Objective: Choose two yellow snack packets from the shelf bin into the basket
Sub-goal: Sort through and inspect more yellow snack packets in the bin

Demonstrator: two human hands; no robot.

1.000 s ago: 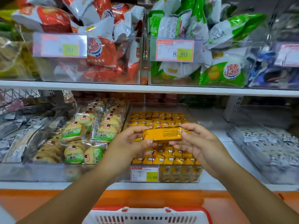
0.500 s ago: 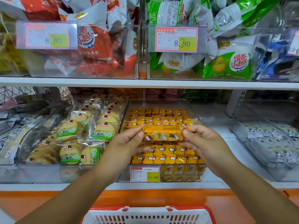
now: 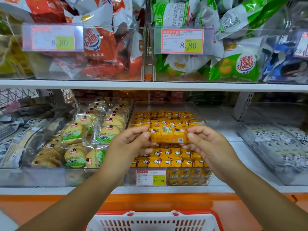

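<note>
15.80 on bin tag (image 3: 150, 177); packet (image 3: 168, 137) print unclear.

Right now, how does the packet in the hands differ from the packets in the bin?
The held packet is pinched endwise between left hand and right hand; the bin packets lie packed in rows. The held packet shows its long face; the bin packets overlap, partly hidden. Both are yellow.

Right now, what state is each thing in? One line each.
Yellow packet, held level above the bin, not in the basket.
Left-hand grip, pinches the packet's left end.
Right-hand grip, pinches its right end.
Bin, open-topped, stocked with yellow packets.
Basket, below the hands; contents out of view.
</note>
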